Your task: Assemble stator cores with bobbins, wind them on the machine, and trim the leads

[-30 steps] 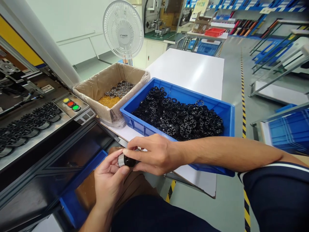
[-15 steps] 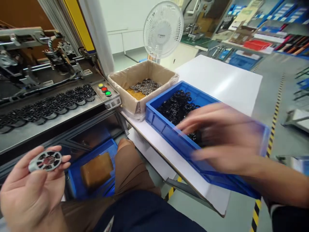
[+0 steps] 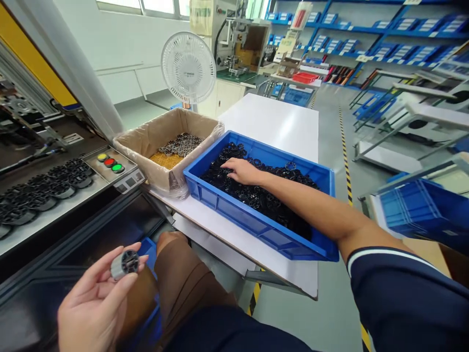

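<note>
My left hand (image 3: 98, 293), low at the left, grips a short grey cylinder (image 3: 124, 264) with a dark spoked end, between thumb and fingers. My right hand (image 3: 242, 171) reaches down onto a heap of small black spoked parts (image 3: 256, 195) inside a blue plastic bin (image 3: 234, 208). Its fingers are partly spread with the fingertips among the parts, and nothing can be seen held in them. Beside that bin, a plastic-lined carton (image 3: 144, 164) contains grey spoked rings (image 3: 185, 146) on a yellowish layer.
Left of me a machine bench carries rows of spoked cylinders (image 3: 47, 188) and a button panel (image 3: 110, 164). A white fan (image 3: 188, 68) stands behind the carton. The bin rests on a white table (image 3: 271, 117). Below my left hand is another blue bin (image 3: 148, 244).
My right hand has moved from the bin's near right side to deeper in its left part. My left hand has shifted right, still holding the grey cylinder. The view has turned right.
</note>
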{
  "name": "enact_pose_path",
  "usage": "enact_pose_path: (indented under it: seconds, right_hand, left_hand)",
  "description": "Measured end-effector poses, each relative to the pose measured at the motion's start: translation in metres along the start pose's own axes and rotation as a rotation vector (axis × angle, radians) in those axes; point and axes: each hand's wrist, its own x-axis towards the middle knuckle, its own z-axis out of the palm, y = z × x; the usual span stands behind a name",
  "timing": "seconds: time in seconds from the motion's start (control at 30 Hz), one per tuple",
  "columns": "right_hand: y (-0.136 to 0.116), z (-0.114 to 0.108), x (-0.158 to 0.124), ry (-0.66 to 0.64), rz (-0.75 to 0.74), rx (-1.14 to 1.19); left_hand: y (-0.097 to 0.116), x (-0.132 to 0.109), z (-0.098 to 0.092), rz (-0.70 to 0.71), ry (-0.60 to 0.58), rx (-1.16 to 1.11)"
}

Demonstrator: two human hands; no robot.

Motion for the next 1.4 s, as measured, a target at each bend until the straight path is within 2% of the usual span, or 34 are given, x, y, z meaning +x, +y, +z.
enact_pose_path:
  seconds: [0.13,0.27,0.4,0.57,0.83,0.93,1.07,1.13,1.23,1.3,1.4]
  right_hand:
    - [-0.014,0.022,0.003,-0.105,-0.061,-0.065]
    - [-0.017,0.026,0.001,-0.159,-0.025,-0.149]
    - [-0.019,0.024,0.001,-0.193,-0.014,-0.212]
    - [-0.020,0.020,0.002,-0.249,0.022,-0.279]
    - [-0.009,0.019,0.001,-0.319,0.149,-0.281]
    - [-0.009,0.013,0.003,-0.269,0.185,-0.218]
    - [-0.023,-0.011,0.004,-0.094,0.185,-0.056]
    - [-0.042,-0.027,-0.003,-0.038,0.151,0.042]
    - [-0.081,-0.048,-0.030,0.039,0.045,0.278]
    - [-0.109,-0.057,-0.056,0.139,-0.132,0.608]
    - [-0.139,-0.061,-0.086,0.206,-0.440,0.871]
  left_hand:
    - [-0.004,-0.002,0.018,0.015,-0.142,0.068]
    - [0.003,-0.002,0.043,0.023,-0.256,0.099]
    - [0.008,-0.002,0.058,0.067,-0.292,0.102]
    - [0.009,-0.004,0.058,0.120,-0.286,0.107]
    - [0.008,-0.004,0.049,0.141,-0.348,0.086]
    - [0.009,-0.004,0.047,0.134,-0.348,0.078]
    - [0.012,-0.004,0.045,0.133,-0.317,0.056]
    - [0.012,-0.004,0.046,0.128,-0.319,0.037]
    - [0.012,-0.003,0.053,0.099,-0.349,-0.017]
    - [0.011,-0.003,0.061,0.065,-0.366,-0.038]
    - [0.011,-0.005,0.076,0.011,-0.425,-0.074]
